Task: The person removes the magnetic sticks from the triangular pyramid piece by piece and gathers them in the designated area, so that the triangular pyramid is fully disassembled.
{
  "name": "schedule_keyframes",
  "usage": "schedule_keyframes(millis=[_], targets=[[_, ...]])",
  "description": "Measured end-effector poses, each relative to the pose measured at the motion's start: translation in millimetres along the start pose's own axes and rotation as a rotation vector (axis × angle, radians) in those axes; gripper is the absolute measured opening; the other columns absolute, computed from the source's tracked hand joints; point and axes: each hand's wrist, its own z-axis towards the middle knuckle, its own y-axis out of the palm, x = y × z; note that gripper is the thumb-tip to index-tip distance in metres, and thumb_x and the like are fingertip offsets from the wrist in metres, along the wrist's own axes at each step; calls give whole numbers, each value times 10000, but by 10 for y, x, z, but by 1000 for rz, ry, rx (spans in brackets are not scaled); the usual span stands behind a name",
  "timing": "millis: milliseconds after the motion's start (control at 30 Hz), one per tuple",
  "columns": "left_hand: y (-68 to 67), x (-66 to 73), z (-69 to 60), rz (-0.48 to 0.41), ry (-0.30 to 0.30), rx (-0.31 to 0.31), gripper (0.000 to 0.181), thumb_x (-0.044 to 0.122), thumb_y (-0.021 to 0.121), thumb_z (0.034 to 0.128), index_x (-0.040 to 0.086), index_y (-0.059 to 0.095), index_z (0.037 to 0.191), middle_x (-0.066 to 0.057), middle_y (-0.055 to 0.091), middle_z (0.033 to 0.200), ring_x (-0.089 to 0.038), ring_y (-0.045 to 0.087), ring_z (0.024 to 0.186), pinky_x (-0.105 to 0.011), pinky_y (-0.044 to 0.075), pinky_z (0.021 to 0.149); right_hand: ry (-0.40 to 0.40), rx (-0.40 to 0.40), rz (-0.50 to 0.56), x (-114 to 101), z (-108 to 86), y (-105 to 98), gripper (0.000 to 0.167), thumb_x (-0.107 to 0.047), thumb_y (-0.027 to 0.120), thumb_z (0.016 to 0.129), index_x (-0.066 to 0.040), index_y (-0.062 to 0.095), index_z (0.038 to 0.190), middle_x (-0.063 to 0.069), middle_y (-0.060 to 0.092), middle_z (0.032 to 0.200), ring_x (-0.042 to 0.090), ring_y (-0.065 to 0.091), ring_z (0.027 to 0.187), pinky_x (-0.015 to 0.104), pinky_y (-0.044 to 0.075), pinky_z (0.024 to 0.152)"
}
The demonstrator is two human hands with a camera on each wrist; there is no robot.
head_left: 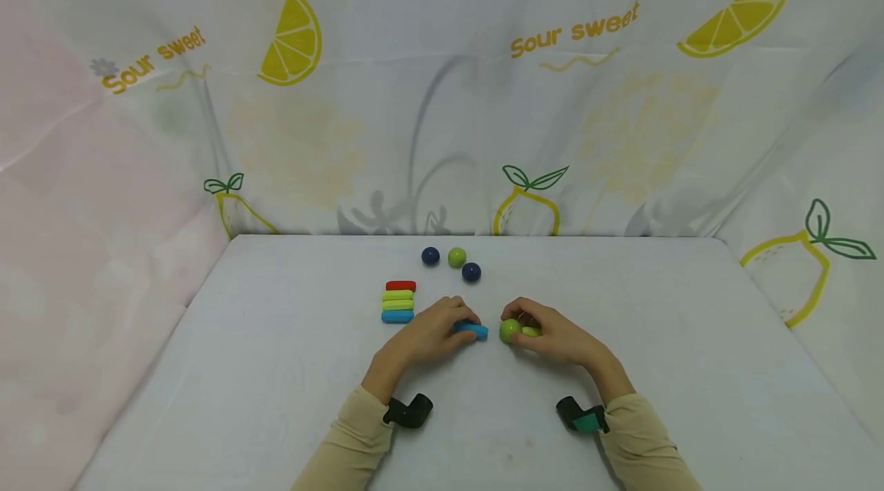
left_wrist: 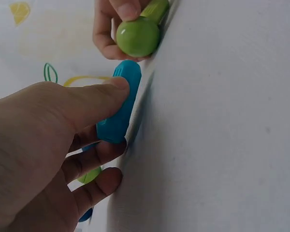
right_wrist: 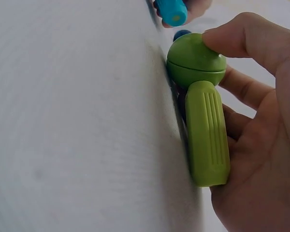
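Observation:
Near the middle of the white table, my left hand (head_left: 433,330) pinches a blue ridged stick (left_wrist: 120,108) between thumb and fingers. One end of that stick points toward my right hand (head_left: 562,336). The right hand grips a glossy green ball (right_wrist: 195,59), its thumb pressing on the ball's side. A yellow-green ridged stick (right_wrist: 207,135) meets the ball and lies along the palm; the right wrist view shows the two touching end to side. A small gap separates the blue stick from the green ball. Some fingers of both hands are hidden behind the pieces.
Left of my left hand lies a stack-like row of sticks: red (head_left: 400,286), two yellow-green (head_left: 397,295) and blue (head_left: 397,317). Farther back sit two dark blue balls (head_left: 472,272) and a green ball (head_left: 457,257). A lemon-printed cloth (head_left: 414,92) hangs behind the table (head_left: 656,414).

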Motion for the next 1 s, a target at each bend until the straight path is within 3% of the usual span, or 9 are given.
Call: schedule_keyframes(millis=[233, 500, 1000], targets=[[-33, -27, -15, -19, 29, -7, 208, 241, 616, 922, 155, 673, 1103, 40, 589, 992, -85, 507, 898, -231, 447, 792, 0, -4, 30, 46, 17, 1, 289, -222, 622, 911, -142, 545, 1178, 6, 580, 1145, 150, 524, 992, 260, 431, 879], [-65, -50, -24, -19, 21, -22, 219, 273, 637, 907, 174, 679, 1097, 64, 604, 984, -67, 504, 870, -208, 444, 781, 6, -13, 52, 48, 18, -5, 297, -225, 626, 906, -146, 539, 1179, 13, 573, 1131, 141, 513, 965, 239, 427, 860], [-147, -143, -110, -2, 45, 10, 249, 245, 650, 898, 159, 646, 1132, 64, 601, 978, -71, 522, 899, -233, 465, 825, -11, 0, 82, 52, 17, 8, 304, -205, 624, 907, -133, 533, 1187, 23, 568, 1148, 130, 510, 949, 224, 422, 846]])
